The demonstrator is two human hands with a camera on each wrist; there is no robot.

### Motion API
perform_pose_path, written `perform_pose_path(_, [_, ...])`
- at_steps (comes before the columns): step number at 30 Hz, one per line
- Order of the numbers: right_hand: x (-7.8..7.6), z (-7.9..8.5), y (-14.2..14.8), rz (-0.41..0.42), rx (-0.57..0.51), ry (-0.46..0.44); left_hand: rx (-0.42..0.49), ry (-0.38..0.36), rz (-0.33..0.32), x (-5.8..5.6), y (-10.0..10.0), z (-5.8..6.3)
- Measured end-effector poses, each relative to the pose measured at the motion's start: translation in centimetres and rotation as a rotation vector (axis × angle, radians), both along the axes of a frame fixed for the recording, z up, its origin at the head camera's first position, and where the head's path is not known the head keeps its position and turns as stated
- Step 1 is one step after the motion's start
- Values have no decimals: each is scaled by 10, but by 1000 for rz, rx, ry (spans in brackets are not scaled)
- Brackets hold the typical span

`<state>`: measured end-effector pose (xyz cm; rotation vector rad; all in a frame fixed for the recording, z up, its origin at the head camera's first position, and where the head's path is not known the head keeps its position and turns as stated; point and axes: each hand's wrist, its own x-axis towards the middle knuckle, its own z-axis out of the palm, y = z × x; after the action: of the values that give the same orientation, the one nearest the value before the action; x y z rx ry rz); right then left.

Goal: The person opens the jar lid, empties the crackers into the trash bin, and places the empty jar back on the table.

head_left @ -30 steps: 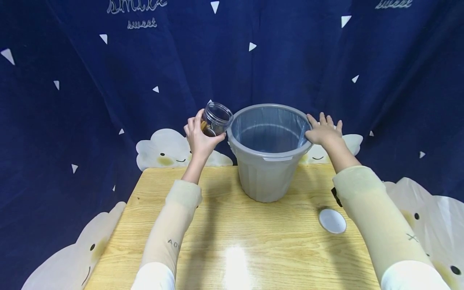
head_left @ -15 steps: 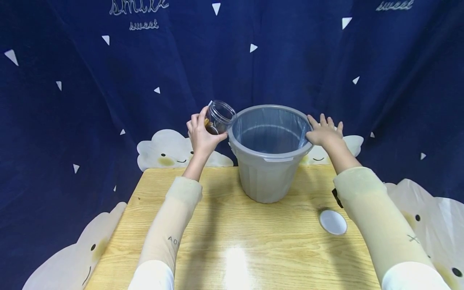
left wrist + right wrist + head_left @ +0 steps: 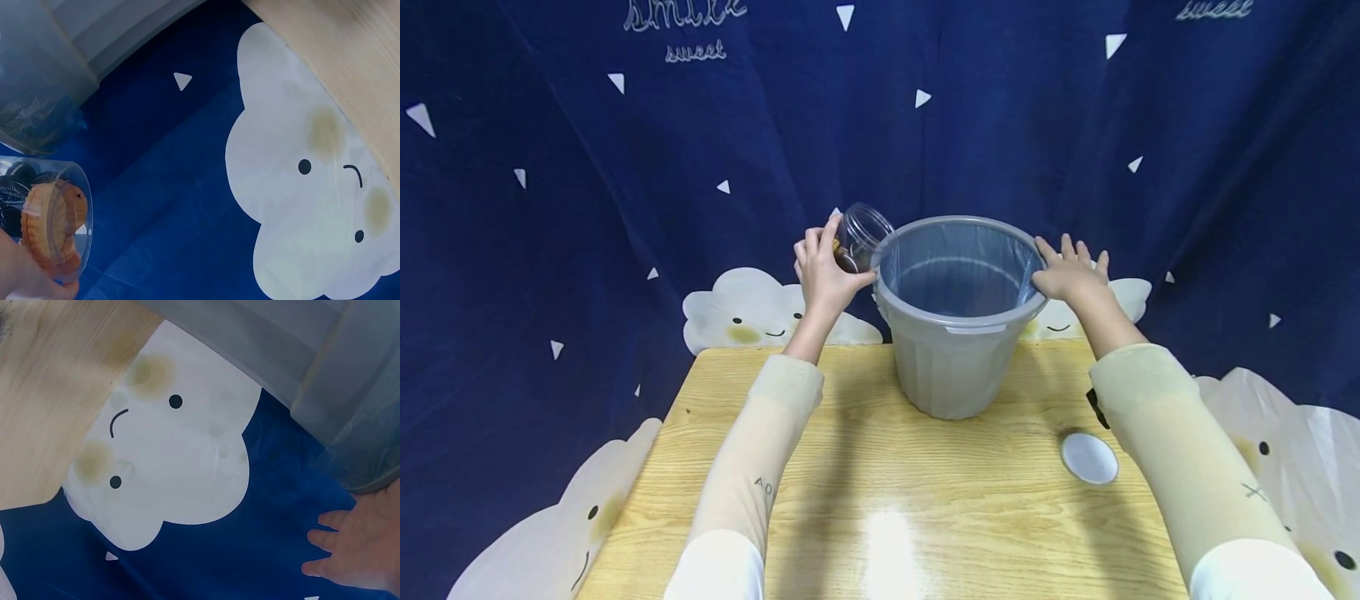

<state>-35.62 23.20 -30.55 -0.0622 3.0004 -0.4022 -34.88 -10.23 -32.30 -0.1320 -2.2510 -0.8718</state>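
My left hand (image 3: 824, 273) grips a clear, lidless plastic jar (image 3: 867, 232), held tilted with its mouth toward the grey trash can (image 3: 949, 367) and close to the rim's left side. In the left wrist view, round tan cookies (image 3: 49, 219) and dark cookies (image 3: 12, 187) lie toward the jar's bottom end. A translucent bluish bag (image 3: 962, 246) lines the can, which stands upright. On the can's right rim rests my right hand (image 3: 1072, 271), its fingers straight and spread. The right wrist view shows several of those fingertips (image 3: 325, 540) outside the rim.
A white round lid (image 3: 1089, 458) lies on the wooden table (image 3: 880, 467), right of the can. Behind the table hangs a dark blue curtain (image 3: 820, 108) with white triangles and cloud faces. The can stands near the table's back edge.
My left hand has moved slightly right, and the jar has tipped further with its mouth now at the can's rim. The right hand, can and lid stay in place.
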Motion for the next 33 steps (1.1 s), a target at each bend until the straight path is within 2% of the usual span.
perform_pose_path(14, [1, 1, -1, 4, 4, -9, -159, -5, -19, -4, 7, 7])
perform_pose_path(24, [1, 1, 0, 8, 0, -7, -255, 43, -28, -5, 9, 12])
perform_pose_path(33, [2, 1, 0, 0, -2, -5, -346, 20, -33, -6, 15, 21])
